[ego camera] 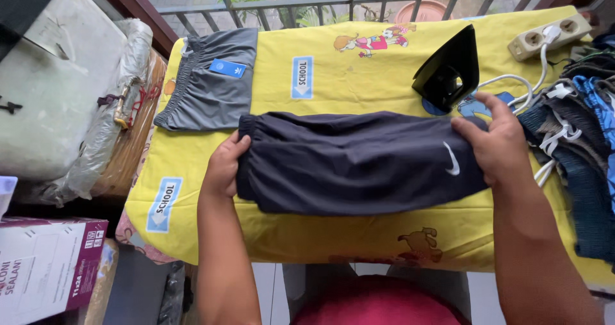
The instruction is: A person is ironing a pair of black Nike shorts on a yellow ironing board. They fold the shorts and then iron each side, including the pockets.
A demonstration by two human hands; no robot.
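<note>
Yellow cloth (359, 75) covers the bench, which stands by a railing (333, 1), and its near edge hangs just in front of the person. Dark shorts (352, 161) lie folded across the middle, with bare cloth in front of and behind them. Left hand (224, 166) is closed on the waistband end. Right hand (493, 139) is closed on the other end. Grey shorts (208, 81) lie behind on the left. A black iron (448, 68) stands behind on the right, near a pile of clothes (586, 133).
</note>
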